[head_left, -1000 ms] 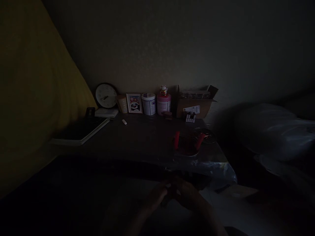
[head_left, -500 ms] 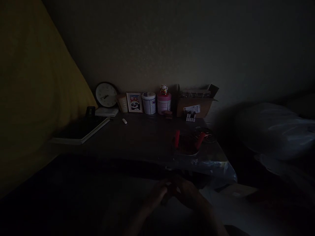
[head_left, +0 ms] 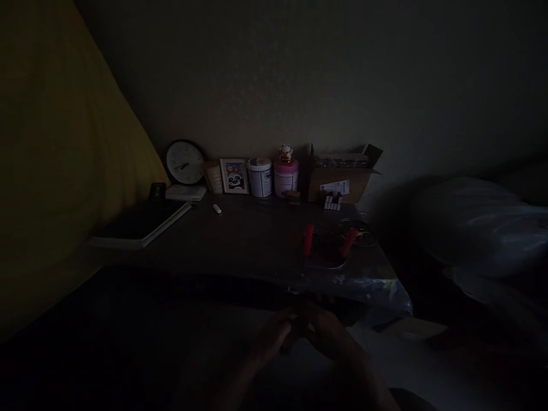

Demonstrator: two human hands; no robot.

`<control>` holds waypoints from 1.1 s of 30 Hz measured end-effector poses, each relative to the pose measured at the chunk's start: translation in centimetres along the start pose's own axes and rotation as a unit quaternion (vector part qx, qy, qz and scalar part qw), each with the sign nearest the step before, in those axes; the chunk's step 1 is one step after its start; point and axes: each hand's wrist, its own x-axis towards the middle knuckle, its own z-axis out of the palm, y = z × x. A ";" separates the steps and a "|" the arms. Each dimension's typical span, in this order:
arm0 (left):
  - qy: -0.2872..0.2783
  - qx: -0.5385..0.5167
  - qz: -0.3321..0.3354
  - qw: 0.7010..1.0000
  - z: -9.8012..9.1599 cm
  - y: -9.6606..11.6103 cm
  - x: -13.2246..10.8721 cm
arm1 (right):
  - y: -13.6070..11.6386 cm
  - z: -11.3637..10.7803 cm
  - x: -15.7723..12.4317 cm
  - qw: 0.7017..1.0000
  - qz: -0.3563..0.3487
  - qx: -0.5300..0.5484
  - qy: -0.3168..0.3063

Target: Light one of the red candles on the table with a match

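Observation:
Low in the dark view, my left hand [head_left: 276, 330] and my right hand [head_left: 325, 328] meet in front of the table edge. Their fingers are bent together, fingertips touching or nearly so. A small dark shape lies between them, too dim to name. Beyond the hands, on the table, stands a dark tray-like object with two red upright handles [head_left: 308, 241], close to a coil of wire or thin rings [head_left: 362, 233].
Along the wall stand a round clock [head_left: 185, 162], a framed panda picture [head_left: 235, 176], a white tin [head_left: 260, 178], a pink tin [head_left: 286, 178] topped by a cat figurine [head_left: 285, 153], and an open cardboard box [head_left: 338, 182]. A plastic bag [head_left: 475, 228] bulges at right.
The hands stay together and their fingers have shifted slightly; the reddish patch between them shows less now. The table things appear marginally higher in the view.

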 end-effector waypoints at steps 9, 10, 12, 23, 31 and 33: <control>0.010 -0.036 0.006 0.999 -0.2 0.0 0.7 | 1.2 -0.4 -0.1 0.996 -0.010 0.011 0.089; 0.017 -0.043 0.008 0.999 -0.2 -0.2 0.9 | 1.5 -0.3 0.0 0.995 -0.011 0.026 0.098; 0.032 -0.057 0.012 0.998 -0.2 -0.8 1.4 | 1.9 -0.2 0.3 0.992 -0.012 0.065 0.107; 0.049 -0.075 0.061 0.994 -0.9 -0.6 1.0 | 1.0 0.8 1.2 0.965 0.086 0.207 0.136; 0.116 -0.065 0.051 0.990 -0.9 1.3 0.6 | -0.2 -1.0 0.9 0.947 0.125 0.223 0.192; 0.126 -0.071 0.044 0.989 -0.8 1.7 0.4 | -0.5 -1.1 1.0 0.955 0.118 0.199 0.188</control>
